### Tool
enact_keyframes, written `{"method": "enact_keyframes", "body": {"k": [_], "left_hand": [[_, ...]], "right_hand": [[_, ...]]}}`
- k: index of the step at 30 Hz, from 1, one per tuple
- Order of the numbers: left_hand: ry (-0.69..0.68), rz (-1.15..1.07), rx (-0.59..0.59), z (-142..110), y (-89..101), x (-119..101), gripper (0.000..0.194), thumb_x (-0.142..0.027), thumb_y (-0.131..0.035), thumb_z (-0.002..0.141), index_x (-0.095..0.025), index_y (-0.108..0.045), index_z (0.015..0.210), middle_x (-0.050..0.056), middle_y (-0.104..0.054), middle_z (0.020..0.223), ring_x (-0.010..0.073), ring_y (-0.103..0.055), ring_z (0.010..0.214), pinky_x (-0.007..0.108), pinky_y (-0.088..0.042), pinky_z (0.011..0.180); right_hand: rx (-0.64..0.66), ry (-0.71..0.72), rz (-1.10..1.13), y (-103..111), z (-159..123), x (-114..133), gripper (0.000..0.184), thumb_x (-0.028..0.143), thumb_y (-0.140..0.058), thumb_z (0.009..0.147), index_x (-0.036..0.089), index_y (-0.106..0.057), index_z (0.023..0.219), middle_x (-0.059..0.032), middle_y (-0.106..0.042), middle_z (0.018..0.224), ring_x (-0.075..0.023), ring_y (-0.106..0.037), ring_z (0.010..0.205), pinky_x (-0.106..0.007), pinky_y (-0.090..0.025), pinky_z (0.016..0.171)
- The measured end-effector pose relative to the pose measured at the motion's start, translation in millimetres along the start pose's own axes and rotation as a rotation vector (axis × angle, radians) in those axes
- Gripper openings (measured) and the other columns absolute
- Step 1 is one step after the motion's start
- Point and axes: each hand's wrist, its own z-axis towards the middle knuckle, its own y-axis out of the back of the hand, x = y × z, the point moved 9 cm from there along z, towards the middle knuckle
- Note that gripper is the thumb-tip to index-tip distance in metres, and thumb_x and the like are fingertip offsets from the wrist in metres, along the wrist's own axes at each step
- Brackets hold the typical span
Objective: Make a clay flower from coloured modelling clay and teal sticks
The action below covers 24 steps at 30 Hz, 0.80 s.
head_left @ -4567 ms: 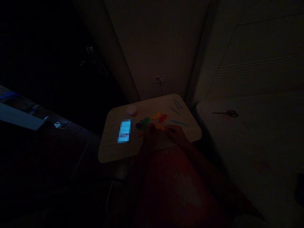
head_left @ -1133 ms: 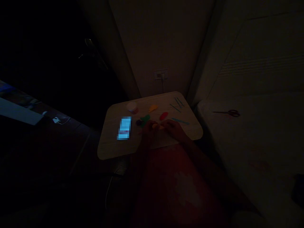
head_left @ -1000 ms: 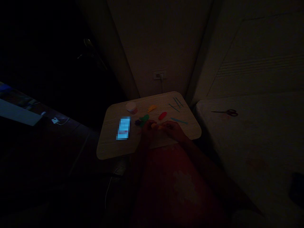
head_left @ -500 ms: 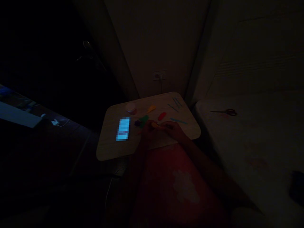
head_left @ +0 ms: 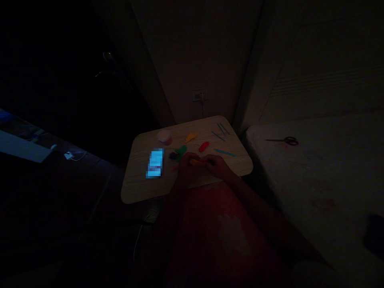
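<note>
1. Dim room: wall (head_left: 192, 48) is standing at twelve o'clock, bearing a socket (head_left: 199, 96) with a cord. Clock centred on orange piece (head_left: 196, 162).
2. Table (head_left: 135, 176): wood-grained, round-cornered; is carrying the coloured pieces, tub, phone and sticks.
3. Orange piece: is being held between both hands over the near part of the table; whether it is touching the top, cannot tell.
4. Left hand (head_left: 186, 163): is gripping the orange piece's left end, fingers curled narrowly around it.
5. Right hand (head_left: 217, 165): is pinching the right end, fingers drawn close together; exact fingertip contact is being lost in shadow.
6. Yellow piece (head_left: 191, 137): is lying at twelve. Red piece (head_left: 204, 147): is lying at one, nearer the hands.
7. Green piece (head_left: 181, 150): is lying at ten, near the left hand. Dark piece (head_left: 173, 155): is lying just beside it, between nine and ten.
8. Tub (head_left: 164, 137): is standing upright at ten, beyond the green. Phone (head_left: 155, 163): is glowing at nine, screen pixelated.
9. Three thin sticks (head_left: 221, 129): are lying at one. Thicker stick (head_left: 225, 152): is lying between two and three.
10. Scissors (head_left: 290, 141): are lying between two and three, on a pale surface (head_left: 306, 176) beside the table.
</note>
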Motion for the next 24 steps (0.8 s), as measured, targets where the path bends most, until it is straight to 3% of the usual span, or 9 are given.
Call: {"method": "enact_keyframes", "body": {"k": [6,18,24], "left_hand": [[-0.04,0.018,0.013,0.4,-5.0,-4.7,0.021,-0.024,-0.079,0.071,-0.019,-0.066,0.086,0.002,-0.07,0.085,0.0161,-0.065,0.078,0.027,-0.051,0.069],[0.033,-0.011,0.01,-0.2,-4.3,1.0,0.022,-0.026,-0.08,0.068,-0.019,-0.065,0.083,0.001,-0.068,0.08,0.0148,-0.063,0.075,0.025,-0.05,0.067],[0.067,-0.049,-0.03,-0.8,-2.2,1.6,0.025,-0.027,-0.082,0.065,-0.019,-0.064,0.081,0.0,-0.067,0.078,0.0146,-0.062,0.073,0.025,-0.049,0.066]], "right_hand": [[-0.117,0.021,-0.037,10.3,-1.1,3.1,0.015,0.033,-0.058,0.083,0.019,-0.063,0.081,-0.0001,-0.059,0.073,-0.0144,-0.05,0.067,-0.026,-0.039,0.063],[-0.092,0.027,-0.134,8.9,-1.4,6.6,0.015,0.03,-0.061,0.083,0.018,-0.069,0.081,-0.0006,-0.063,0.07,-0.0146,-0.053,0.065,-0.026,-0.04,0.061],[-0.118,0.026,-0.062,10.7,-3.3,9.3,0.016,0.031,-0.064,0.083,0.019,-0.073,0.09,-0.0057,-0.074,0.087,-0.0185,-0.063,0.075,-0.03,-0.048,0.07]]}}
